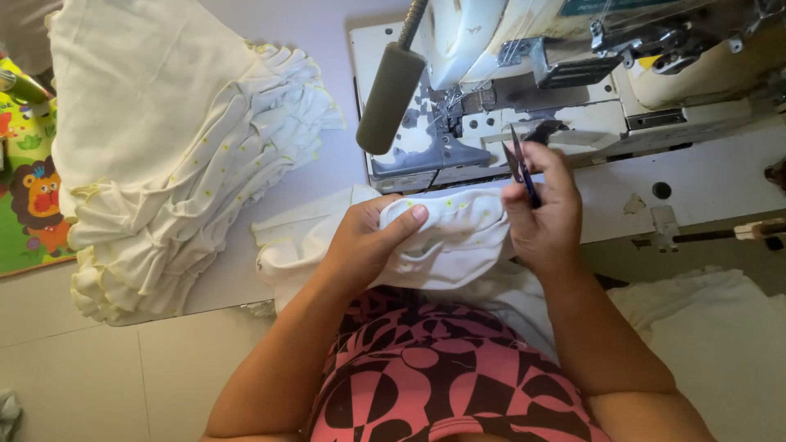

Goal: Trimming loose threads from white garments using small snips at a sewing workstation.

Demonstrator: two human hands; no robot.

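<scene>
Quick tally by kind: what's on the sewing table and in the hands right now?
Sewing machine: 1
Thread snips, in the right hand: 1
Cream dotted fabric piece, gripped by the left hand: 1
Stack of cream garments: 1, pieces too layered to count
Printed lion sheet: 1
Total: 5

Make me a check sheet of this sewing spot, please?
Surface: pale table, mostly covered by cloth.
Job's things: cream dotted cloth piece gripped by left hand; small thread snips in right hand.
Clutter: pile of cream ruffled pieces at left.
Hands: both closed on their things.
Cables: nothing seen.
Surroundings: white sewing machine behind, grey padded lever, lion-print mat, tiled floor.
</scene>
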